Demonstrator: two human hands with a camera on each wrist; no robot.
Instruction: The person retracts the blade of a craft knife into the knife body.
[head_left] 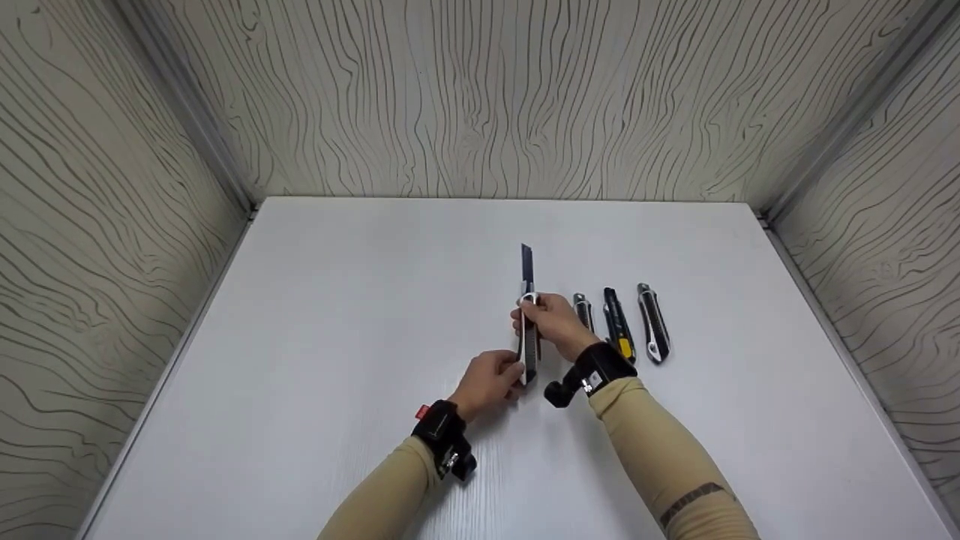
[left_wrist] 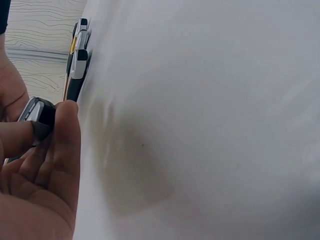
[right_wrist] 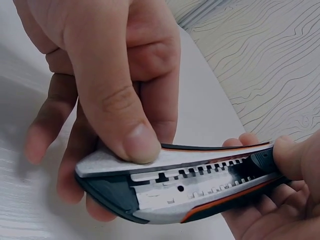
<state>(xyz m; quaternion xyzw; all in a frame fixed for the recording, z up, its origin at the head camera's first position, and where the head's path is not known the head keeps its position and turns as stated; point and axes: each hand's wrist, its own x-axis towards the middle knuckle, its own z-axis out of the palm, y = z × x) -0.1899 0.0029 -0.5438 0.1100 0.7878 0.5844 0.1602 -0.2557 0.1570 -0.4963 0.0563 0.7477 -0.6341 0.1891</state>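
Observation:
A silver and dark green utility knife (head_left: 530, 349) with orange edging is held between both hands, its long dark blade (head_left: 527, 266) extended toward the far wall. My left hand (head_left: 487, 381) pinches its rear end between thumb and fingers; the left wrist view shows the knife's end (left_wrist: 37, 111) in that grip. Further forward, my right hand (head_left: 557, 321) grips the body, and its thumb rests on the dark slider (right_wrist: 262, 161). The toothed slider track (right_wrist: 200, 182) faces up in the right wrist view. The blade is out of sight in both wrist views.
Right of the hands lie more utility knives: a silver one (head_left: 583, 309) partly hidden by the right hand, a black one with a yellow end (head_left: 618, 324), and another silver one (head_left: 654, 322). The white table (head_left: 360, 300) meets patterned walls (head_left: 465, 97) behind and at both sides.

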